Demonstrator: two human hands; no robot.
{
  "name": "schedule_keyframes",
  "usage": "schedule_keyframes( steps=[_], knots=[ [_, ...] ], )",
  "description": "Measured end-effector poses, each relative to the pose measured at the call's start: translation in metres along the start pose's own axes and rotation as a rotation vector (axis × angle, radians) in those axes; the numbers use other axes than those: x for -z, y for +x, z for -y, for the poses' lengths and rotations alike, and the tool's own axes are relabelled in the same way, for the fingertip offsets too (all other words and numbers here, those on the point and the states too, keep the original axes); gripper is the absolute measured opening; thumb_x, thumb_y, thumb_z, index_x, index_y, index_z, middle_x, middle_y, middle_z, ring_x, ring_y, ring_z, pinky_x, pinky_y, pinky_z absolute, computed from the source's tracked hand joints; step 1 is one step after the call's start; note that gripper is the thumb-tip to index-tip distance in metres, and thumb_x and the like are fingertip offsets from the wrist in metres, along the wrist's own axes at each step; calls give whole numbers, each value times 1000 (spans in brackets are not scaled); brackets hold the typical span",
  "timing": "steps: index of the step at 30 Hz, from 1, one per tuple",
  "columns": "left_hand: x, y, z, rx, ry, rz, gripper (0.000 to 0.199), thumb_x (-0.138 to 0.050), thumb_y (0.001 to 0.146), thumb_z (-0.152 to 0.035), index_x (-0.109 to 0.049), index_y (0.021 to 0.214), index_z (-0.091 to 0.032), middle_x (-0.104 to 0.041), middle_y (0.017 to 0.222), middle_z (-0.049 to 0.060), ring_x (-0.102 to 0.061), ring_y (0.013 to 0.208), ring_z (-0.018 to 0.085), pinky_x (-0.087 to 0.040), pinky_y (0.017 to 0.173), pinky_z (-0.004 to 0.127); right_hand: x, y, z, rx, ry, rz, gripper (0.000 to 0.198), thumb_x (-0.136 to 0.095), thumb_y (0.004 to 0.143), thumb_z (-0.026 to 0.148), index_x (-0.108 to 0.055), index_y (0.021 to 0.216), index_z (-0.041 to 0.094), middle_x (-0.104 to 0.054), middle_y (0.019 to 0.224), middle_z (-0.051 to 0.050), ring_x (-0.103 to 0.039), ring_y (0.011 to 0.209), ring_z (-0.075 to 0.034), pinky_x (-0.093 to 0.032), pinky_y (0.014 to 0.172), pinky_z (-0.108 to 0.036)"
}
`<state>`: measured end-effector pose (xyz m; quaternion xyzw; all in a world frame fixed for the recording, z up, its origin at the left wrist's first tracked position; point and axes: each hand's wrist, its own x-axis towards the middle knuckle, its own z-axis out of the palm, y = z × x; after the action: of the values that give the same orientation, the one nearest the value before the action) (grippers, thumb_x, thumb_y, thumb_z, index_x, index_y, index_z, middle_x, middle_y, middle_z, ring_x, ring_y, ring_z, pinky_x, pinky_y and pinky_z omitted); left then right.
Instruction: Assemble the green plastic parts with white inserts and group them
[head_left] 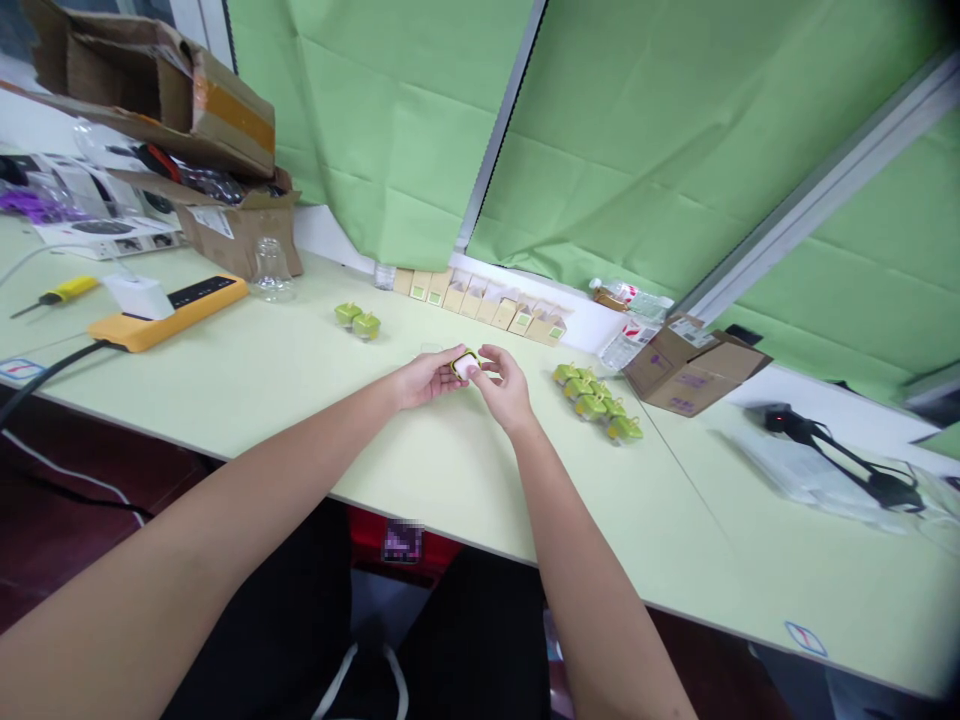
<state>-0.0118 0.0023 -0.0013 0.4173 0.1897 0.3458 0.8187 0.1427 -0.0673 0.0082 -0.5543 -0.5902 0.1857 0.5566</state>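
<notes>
**Small white, green-rimmed object (465,366) held above the pale green bench (442,470)**

The object is pinched in the left hand (429,379), apparently for steadiness, while its white face is met by the thumb of the right hand (505,390); whether it is gripped there too cannot be told. Both forearms (322,462) are stretched forward and angled inward, the right fingers half curled. Clear plastic boxes with green lids (591,406) are clustered to the right, perhaps for easy reach.
</notes>
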Motion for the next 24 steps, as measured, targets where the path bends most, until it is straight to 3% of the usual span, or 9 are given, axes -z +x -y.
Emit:
schedule_keyframes(
  steps=[12, 16, 19, 24],
  knots=[
    [-1, -1, -5, -13, 0, -60, 26, -71, 85, -38, -71, 93, -13, -72, 86, 9, -68, 72, 13, -54, 65, 21, 3, 0, -7, -39, -131, 10, 45, -69, 74, 41, -62, 113, 19, -68, 113, -10, -65, 87, -19, -55, 70, -34],
    [0, -1, -2, -46, 47, -26, 29, -74, 82, -39, -72, 94, -13, -72, 90, 7, -67, 75, 13, -54, 70, 22, 3, 1, -4, -77, 3, 55, 44, -68, 72, 35, -62, 114, 20, -66, 117, -9, -65, 92, -20, -55, 76, -36],
    [-1, -2, -2, -52, 69, -11, 30, -75, 82, -40, -72, 94, -13, -72, 90, 6, -67, 77, 14, -53, 74, 24, 2, 1, -2, -108, 103, 74, 44, -69, 72, 39, -63, 113, 21, -65, 121, -8, -64, 97, -22, -56, 78, -37],
    [-1, -3, -2, -45, 90, 0, 31, -76, 81, -40, -72, 93, -12, -71, 89, 6, -66, 79, 14, -52, 78, 25, -1, 0, 4, -165, 157, 104, 35, -69, 72, 40, -68, 100, 20, -69, 104, -6, -64, 91, -20, -56, 75, -35]
  ],
)
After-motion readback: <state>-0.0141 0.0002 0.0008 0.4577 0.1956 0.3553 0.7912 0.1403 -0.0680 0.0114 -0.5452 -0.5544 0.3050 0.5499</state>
